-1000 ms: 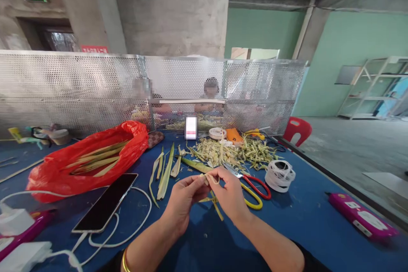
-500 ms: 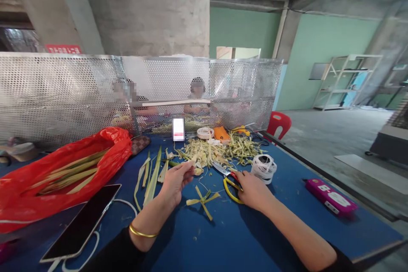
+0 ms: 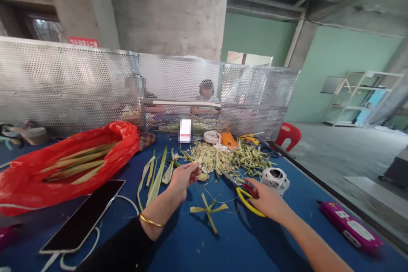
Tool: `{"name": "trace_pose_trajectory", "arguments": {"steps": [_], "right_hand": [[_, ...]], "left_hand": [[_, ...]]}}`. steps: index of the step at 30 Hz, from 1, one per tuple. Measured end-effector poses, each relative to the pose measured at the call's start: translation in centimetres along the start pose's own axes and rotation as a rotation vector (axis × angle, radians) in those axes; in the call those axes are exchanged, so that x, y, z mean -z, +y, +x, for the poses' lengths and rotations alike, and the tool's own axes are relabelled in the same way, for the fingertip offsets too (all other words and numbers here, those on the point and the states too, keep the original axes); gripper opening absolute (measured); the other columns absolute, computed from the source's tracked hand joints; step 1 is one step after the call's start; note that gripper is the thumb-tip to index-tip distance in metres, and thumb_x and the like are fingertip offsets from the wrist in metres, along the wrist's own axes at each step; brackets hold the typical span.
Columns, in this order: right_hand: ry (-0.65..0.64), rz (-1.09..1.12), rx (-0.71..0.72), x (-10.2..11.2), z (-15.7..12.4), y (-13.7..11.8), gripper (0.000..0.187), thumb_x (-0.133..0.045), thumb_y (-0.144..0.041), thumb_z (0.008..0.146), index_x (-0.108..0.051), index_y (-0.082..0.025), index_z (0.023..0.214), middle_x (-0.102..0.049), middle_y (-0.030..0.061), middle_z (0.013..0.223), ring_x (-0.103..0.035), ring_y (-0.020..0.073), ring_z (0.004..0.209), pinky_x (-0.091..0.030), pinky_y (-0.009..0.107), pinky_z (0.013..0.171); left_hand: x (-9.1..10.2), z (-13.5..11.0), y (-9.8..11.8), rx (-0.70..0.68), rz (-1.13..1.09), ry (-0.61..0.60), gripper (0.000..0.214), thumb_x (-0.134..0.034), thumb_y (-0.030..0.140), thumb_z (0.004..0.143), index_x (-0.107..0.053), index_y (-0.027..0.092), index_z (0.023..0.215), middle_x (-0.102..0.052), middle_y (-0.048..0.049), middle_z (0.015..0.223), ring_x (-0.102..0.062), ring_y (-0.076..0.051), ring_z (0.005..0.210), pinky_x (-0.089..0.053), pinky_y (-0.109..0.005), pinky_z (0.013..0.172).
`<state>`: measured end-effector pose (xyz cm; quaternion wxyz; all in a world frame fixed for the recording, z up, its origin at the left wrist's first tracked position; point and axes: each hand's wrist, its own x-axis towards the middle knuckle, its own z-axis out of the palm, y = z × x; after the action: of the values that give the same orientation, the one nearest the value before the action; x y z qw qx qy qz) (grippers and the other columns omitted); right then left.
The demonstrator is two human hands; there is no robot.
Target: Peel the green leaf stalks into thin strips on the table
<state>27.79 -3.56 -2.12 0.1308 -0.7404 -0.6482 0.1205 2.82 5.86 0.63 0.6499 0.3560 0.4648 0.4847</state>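
My left hand (image 3: 184,182) is closed in a pinch at the near edge of the pile of cut leaf pieces (image 3: 208,157). A small pale leaf piece (image 3: 199,163) shows at its fingertips. My right hand (image 3: 267,199) is closed on a pair of scissors (image 3: 236,182) with red and yellow handles; the blades point at the pile and lie low over the table. Between my hands, a cross of folded leaf strips (image 3: 208,210) rests on the blue table (image 3: 197,246). Beside my right hand stands a roll of white string (image 3: 274,179).
Long leaf strips (image 3: 158,174) lie left of my left hand. A red plastic bag (image 3: 105,165) holds more leaves, with a black-screened phone (image 3: 84,216) and white cable nearer. A purple case (image 3: 350,226) sits right. Behind a perforated metal screen (image 3: 255,93) are two people.
The camera view has turned slightly left and tilted. My right hand and the scissors have drawn a little to the right, away from the pile. The left hand keeps its pinch.
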Motion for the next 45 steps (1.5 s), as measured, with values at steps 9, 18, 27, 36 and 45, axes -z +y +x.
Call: {"name": "trace_pose_trajectory", "arguments": {"steps": [9, 18, 27, 36, 45], "right_hand": [[0.325, -0.053, 0.214, 1.5, -0.3, -4.5, 0.026, -0.055, -0.034, 0.080, -0.068, -0.021, 0.099, -0.066, 0.0106, 0.097, -0.061, 0.0275, 0.087, -0.047, 0.035, 0.071], [0.417, 0.879, 0.296, -0.3, 2.2, -11.8, 0.018, -0.061, -0.033, 0.077, -0.068, -0.016, 0.077, -0.068, 0.0052, 0.079, -0.061, 0.0196, 0.074, -0.050, 0.030, 0.068], [0.708, 0.430, 0.492, -0.4, 1.1, -10.4, 0.015, -0.052, -0.021, 0.085, -0.065, -0.018, 0.077, -0.063, 0.0049, 0.077, -0.060, 0.0156, 0.070, -0.048, 0.026, 0.066], [0.861, 0.061, 0.782, -0.7, 0.9, -10.0, 0.020, -0.050, -0.012, 0.086, -0.064, -0.016, 0.099, -0.064, 0.0103, 0.087, -0.061, 0.0189, 0.081, -0.050, 0.031, 0.075], [0.927, -0.017, 0.781, -0.7, 0.6, -10.1, 0.019, -0.051, -0.013, 0.087, -0.066, -0.017, 0.099, -0.066, 0.0100, 0.086, -0.063, 0.0194, 0.080, -0.050, 0.031, 0.074]], "left_hand": [[-1.5, -2.4, 0.2, -0.016, -0.070, -0.095, 0.018, -0.076, 0.028, 0.061, -0.068, 0.014, 0.068, -0.064, -0.0019, 0.063, -0.059, -0.011, 0.061, -0.044, -0.021, 0.056], [-2.4, -4.3, -0.9, -0.094, -0.119, -0.145, 0.019, -0.074, 0.028, 0.063, -0.072, 0.012, 0.073, -0.064, -0.0039, 0.062, -0.055, -0.010, 0.058, -0.041, -0.019, 0.053], [-2.7, -4.4, -0.7, -0.020, -0.039, -0.177, 0.022, -0.069, 0.033, 0.066, -0.070, 0.011, 0.066, -0.069, -0.0086, 0.066, -0.061, -0.014, 0.058, -0.044, -0.023, 0.055], [-3.0, -5.3, 0.0, -0.020, 0.002, -0.113, 0.023, -0.070, 0.035, 0.064, -0.068, 0.012, 0.064, -0.067, -0.0060, 0.063, -0.061, -0.015, 0.061, -0.040, -0.023, 0.055], [-2.8, -5.5, 0.2, 0.019, -0.042, -0.164, 0.024, -0.069, 0.036, 0.065, -0.069, 0.012, 0.071, -0.069, -0.0090, 0.074, -0.064, -0.018, 0.069, -0.042, -0.023, 0.056]]}}
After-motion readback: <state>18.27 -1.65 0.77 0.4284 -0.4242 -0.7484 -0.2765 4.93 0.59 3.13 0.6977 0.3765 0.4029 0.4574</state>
